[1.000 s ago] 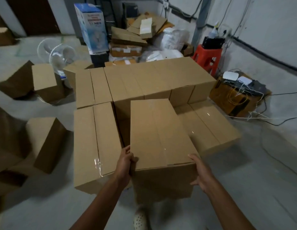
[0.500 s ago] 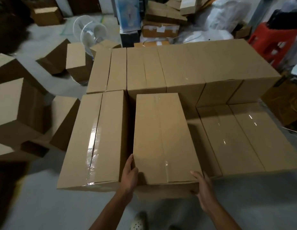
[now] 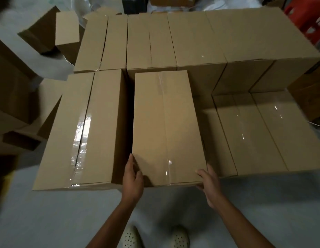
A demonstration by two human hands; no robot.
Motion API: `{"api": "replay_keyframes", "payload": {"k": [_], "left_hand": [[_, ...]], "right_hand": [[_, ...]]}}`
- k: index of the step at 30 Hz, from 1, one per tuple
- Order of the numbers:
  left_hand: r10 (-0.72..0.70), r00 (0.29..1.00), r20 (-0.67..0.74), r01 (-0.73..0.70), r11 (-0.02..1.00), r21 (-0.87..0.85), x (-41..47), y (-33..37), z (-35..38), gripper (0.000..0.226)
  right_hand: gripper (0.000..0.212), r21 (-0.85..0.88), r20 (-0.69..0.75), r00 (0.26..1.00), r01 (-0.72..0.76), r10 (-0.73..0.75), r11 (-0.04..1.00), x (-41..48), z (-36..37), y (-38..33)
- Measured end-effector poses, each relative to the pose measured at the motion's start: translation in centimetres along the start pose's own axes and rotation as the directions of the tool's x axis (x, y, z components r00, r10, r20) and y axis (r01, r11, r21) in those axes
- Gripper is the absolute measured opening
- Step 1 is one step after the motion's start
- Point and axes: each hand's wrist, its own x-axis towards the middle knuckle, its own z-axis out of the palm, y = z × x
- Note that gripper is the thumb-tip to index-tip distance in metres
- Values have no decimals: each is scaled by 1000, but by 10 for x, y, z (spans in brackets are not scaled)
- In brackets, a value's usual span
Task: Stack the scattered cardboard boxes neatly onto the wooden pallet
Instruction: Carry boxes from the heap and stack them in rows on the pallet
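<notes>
1. Head view, looks: the held box (image 3: 166,129) is plain brown cardboard, a long rectangular carton. A strip of clear glossy tape runs down its top seam.
2. Place: it sits at the centre of the stack, just beside the near-left carton (image 3: 84,133) at its 9 o'clock, with a dark gap between them. Its far end meets the taller back row (image 3: 195,38) at 12 o'clock. Its underside is hidden, so I cannot tell whether it rests on anything.
3. Direction: its long axis runs from 6 to 12 o'clock, with one short end toward the person and the taped seam along that line.
4. Left hand (image 3: 133,178): it grips the near-left corner, thumb on the top face and fingers down the left side.
5. Right hand (image 3: 208,185): it grips the near-right corner, thumb on top and fingers curled round the near edge.
6. Counts:
   - One box is in hand.
   - The back row has about four cartons; their seams blur.
   - At least two low cartons (image 3: 289,131) lie at 3 o'clock.
   - At least three loose boxes (image 3: 66,29) lie on the grey floor (image 3: 48,221), from 9 to 10 o'clock.
   - Two pale perforated shoes (image 3: 132,237) show at 6 o'clock.
   - One red stool (image 3: 306,17) stands at 1 o'clock.
</notes>
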Motion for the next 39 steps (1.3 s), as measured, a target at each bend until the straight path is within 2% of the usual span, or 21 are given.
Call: {"api": "replay_keyframes", "payload": {"k": [3, 6, 11, 13, 14, 15, 17, 18, 20, 23, 25, 28, 30, 31, 32, 34, 36, 39], "left_hand": [[101, 995, -7, -98, 978, 185, -2, 3, -2, 70], [175, 984, 44, -179, 919, 352, 1, 2, -6, 73], [205, 972, 115, -234, 883, 407, 7, -1, -13, 75], [236, 961, 146, -276, 865, 420, 7, -2, -16, 75], [260, 953, 152, -301, 857, 418, 6, -2, -19, 74], [297, 944, 145, -330, 852, 407, 5, -1, -23, 73], [389, 918, 84, -392, 845, 363, 6, -1, -36, 67], [429, 902, 42, -415, 838, 353, 9, -1, -46, 64], [472, 881, -33, -428, 824, 370, 18, -4, -68, 58], [436, 896, -79, -367, 830, 420, 36, -13, -107, 55], [426, 904, -22, -363, 795, 486, 45, -19, -127, 59], [441, 897, 34, -370, 707, 602, 57, -30, -156, 60], [469, 882, -44, -323, 670, 669, 66, -36, -176, 51], [454, 882, -124, -253, 679, 689, 73, -37, -188, 49], [401, 890, -215, -152, 706, 692, 81, -39, -200, 51], [205, 910, -359, 76, 772, 632, 94, -43, -224, 68], [60, 921, -384, 184, 801, 569, 103, -47, -239, 80], [57, 936, -347, 175, 780, 601, 107, -49, -236, 79]], "right_hand": [[60, -11, 19, 1000, -2, 2, 1000, 2, 6, -7], [62, -20, 21, 1000, 1, 0, 1000, 4, 12, -12], [63, -60, 22, 1000, 5, -3, 998, 1, 18, -17], [66, -175, 8, 998, 69, -69, 982, -4, 20, -20], [68, -301, -11, 990, 129, -139, 945, -7, 21, -21], [69, -468, -32, 973, 188, -229, 864, -10, 24, -23], [73, -769, -36, 912, 235, -408, 594, -17, 32, -26], [75, -842, -6, 881, 250, -473, 477, -21, 39, -28], [73, -884, 104, 834, 327, -542, 333, -27, 57, -31], [66, -868, 297, 783, 459, -547, 187, -39, 91, -36], [63, -849, 407, 774, 516, -485, 112, -42, 110, -35], [59, -809, 515, 720, 587, -465, 13, -43, 141, -25], [58, -803, 535, 698, 595, -475, -31, -40, 158, -18], [61, -806, 538, 694, 590, -479, -49, -37, 162, -15], [63, -809, 540, 692, 584, -479, -70, -34, 165, -11], [63, -820, 541, 694, 561, -476, -113, -31, 166, -7], [62, -829, 535, 691, 540, -486, -144, -28, 165, -4], [59, -833, 521, 673, 534, -525, -143, -25, 170, -2]]}}
